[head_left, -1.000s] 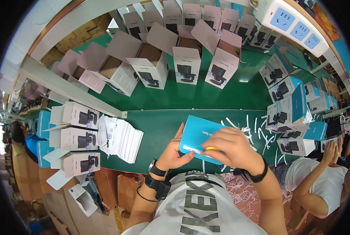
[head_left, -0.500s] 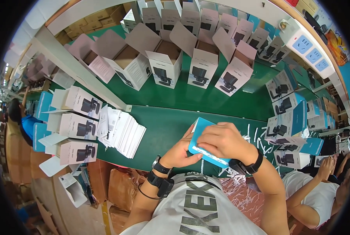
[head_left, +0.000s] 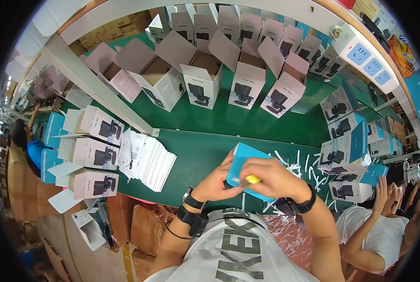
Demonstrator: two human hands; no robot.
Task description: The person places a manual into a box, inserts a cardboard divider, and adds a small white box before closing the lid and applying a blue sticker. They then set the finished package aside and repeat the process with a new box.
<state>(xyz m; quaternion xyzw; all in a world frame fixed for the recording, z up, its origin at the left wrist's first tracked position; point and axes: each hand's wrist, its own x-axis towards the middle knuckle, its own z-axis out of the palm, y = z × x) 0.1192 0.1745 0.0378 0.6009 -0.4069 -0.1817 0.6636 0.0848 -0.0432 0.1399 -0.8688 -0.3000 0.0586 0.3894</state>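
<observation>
Box (head_left: 247, 152): blue, in our hands above the green table (head_left: 198, 155), at twelve o'clock from our shirt (head_left: 238, 244).
Left hand (head_left: 214, 183): at the box's eight o'clock, our thumb and fingers clamped on its edge.
Right hand (head_left: 275, 177): at four o'clock, our fingers closed around a yellow tool (head_left: 252, 179).
Paper strips (head_left: 317, 177): scattered at three o'clock.
Paper stack (head_left: 156, 162): at nine o'clock.
Open boxes (head_left: 247, 87): we see a row at twelve o'clock.

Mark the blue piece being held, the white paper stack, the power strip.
blue piece (head_left: 239, 159): head view, upper-left surface.
white paper stack (head_left: 149, 162): head view, middle.
power strip (head_left: 366, 60): head view, socket face.
</observation>
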